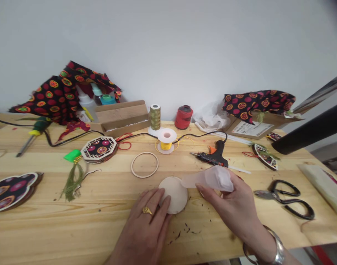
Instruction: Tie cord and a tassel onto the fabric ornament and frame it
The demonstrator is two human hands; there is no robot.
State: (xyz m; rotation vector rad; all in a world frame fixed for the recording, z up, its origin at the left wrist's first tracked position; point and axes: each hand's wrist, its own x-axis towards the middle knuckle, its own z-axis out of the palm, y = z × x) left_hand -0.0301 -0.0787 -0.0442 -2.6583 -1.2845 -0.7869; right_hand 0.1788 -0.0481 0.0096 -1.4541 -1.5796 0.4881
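A pale round disc (174, 195) lies flat on the wooden table near the front. My left hand (148, 221), with a gold ring, rests flat with its fingertips on the disc's left part, fingers stretched out. In my right hand (229, 206) is a translucent white squeeze bottle (212, 178), tilted so that its nozzle points left at the disc's upper right edge. Whether the nozzle touches the disc, I cannot tell. Behind the disc lies a thin wooden ring (144, 165).
A black glue gun (214, 154), a yellow thread spool (166, 141) and an open cardboard box (126, 117) stand farther back. Black-handled scissors (286, 197) lie at the right. An octagonal fabric ornament (99, 149) and a green tassel (73, 182) are left. Dark scraps lie in front.
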